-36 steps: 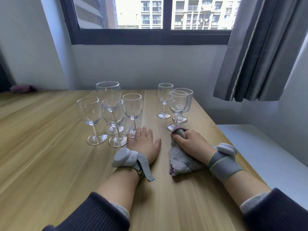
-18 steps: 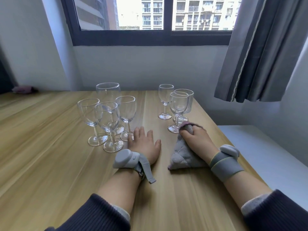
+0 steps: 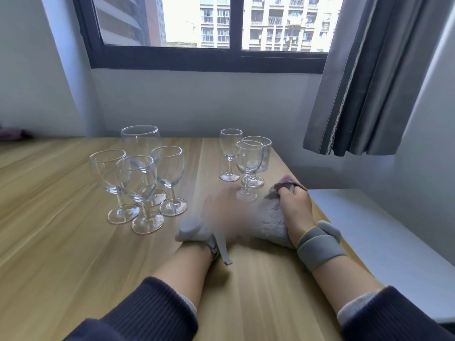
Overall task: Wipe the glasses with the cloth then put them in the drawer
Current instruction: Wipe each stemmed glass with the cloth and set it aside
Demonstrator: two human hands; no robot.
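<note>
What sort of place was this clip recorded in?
Probably a room in a flat or home: a wooden table under a window facing apartment blocks, a grey curtain beside it, and stemmed glasses set out.

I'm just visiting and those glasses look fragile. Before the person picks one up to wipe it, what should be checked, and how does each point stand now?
1. Cloth in hand: ok, the right hand grips it on the table.
2. Left hand free: cannot tell, it is blurred.
3. Nearest glass upright: ok.
4. Room around it: not ok, the ribbed glass stands close behind.
5. Left cluster of four glasses standing: ok.
6. Drawer ready: cannot tell, none in view.
</note>
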